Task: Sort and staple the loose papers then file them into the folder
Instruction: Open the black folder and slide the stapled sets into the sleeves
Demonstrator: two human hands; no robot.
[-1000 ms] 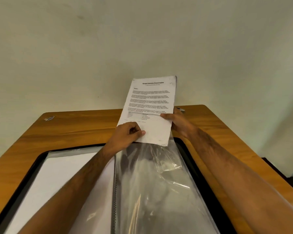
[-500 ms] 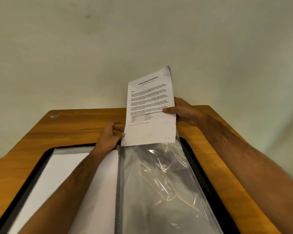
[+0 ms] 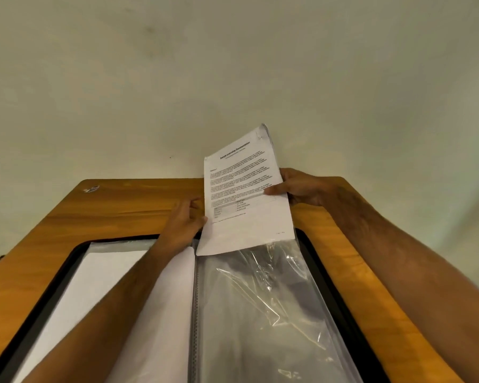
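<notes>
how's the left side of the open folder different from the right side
The left sleeve holds a plain white sheet and lies flat; the right sleeve looks empty, clear and crinkled with glare. The left forearm crosses the left sleeve, while the printed papers, gripped by the right hand, stand at the right sleeve's top edge. Both sit in the same black folder on the wooden table.

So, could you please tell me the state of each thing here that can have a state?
Black folder: lies open on the wooden table.
Clear plastic sleeve: mouth open, crinkled.
Printed white paper document: held tilted, lower edge at the sleeve's mouth, top right corner bent.
Right hand: grip on the document's right edge.
Left hand: touches the document's left edge; grip unclear.
</notes>
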